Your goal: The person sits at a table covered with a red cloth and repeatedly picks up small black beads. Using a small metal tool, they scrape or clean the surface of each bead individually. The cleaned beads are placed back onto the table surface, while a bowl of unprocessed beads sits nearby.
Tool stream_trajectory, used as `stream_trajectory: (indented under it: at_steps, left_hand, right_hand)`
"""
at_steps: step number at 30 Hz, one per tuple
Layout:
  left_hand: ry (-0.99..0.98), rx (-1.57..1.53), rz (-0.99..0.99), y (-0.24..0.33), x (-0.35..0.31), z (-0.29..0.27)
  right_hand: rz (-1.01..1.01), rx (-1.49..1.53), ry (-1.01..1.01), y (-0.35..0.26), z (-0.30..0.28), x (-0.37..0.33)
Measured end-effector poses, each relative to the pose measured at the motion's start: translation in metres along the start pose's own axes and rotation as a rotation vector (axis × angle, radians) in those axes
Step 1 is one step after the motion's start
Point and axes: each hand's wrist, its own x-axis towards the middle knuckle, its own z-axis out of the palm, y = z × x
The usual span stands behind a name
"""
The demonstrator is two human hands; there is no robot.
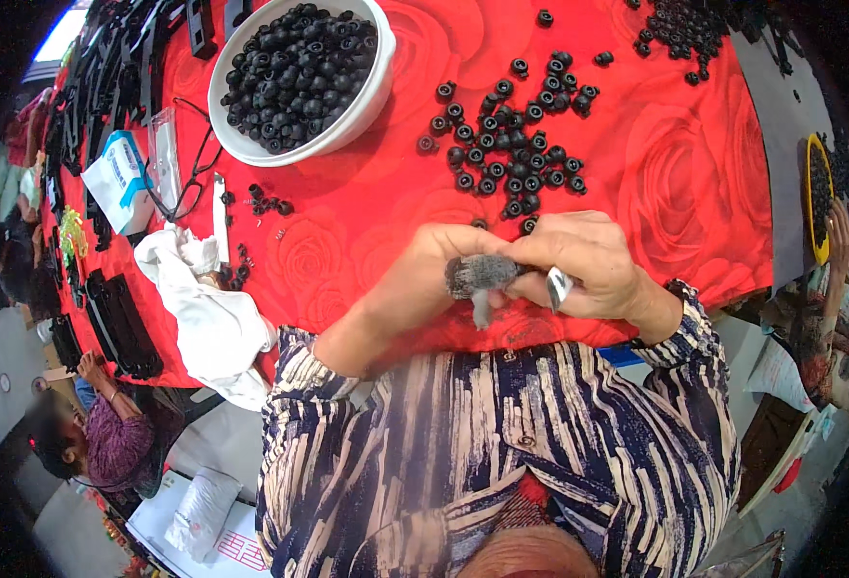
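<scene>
Long black parts [121, 328] line the red-covered desk [655, 164] at far left, as I watch from afar, followed by a rumpled white cloth [203, 318], spectacles [196, 183] and a white bowl [376, 101] heaped with black round pieces [299, 77]. Near the desk's front edge, the left hand [434, 258] curls its fingers at a grey, fuzzy piece [472, 276]; whether gripped or worn, I cannot tell. Loose round pieces [518, 140] lie beyond. The right hand [588, 260] clenches its fingers on a shiny metal blade [558, 288] just beside. At far right, a co-worker's hand [840, 229] is at a yellow-rimmed tray [814, 202].
</scene>
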Motion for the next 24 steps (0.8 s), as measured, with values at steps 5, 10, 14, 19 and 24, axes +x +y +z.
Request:
stream_trajectory:
  at_steps: [5, 10, 14, 19, 24]
  left_hand:
    - [-0.021, -0.002, -0.111, 0.005, 0.0, -0.003]
    - [-0.014, -0.161, 0.102, -0.01, 0.002, 0.004]
    - [0.053, -0.193, 0.123, -0.009, 0.001, 0.013]
    - [0.068, -0.223, 0.194, -0.017, 0.001, 0.009]
    - [0.09, -0.224, 0.24, -0.017, 0.002, 0.01]
  right_hand:
    - [-0.034, 0.058, -0.047, 0.001, 0.0, -0.003]
    - [-0.127, -0.185, 0.075, -0.001, 0.002, 0.0]
    - [-0.182, -0.258, 0.105, -0.004, 0.002, -0.001]
    - [-0.231, -0.364, 0.153, -0.004, 0.006, -0.005]
    - [-0.207, -0.39, 0.179, -0.001, 0.01, -0.006]
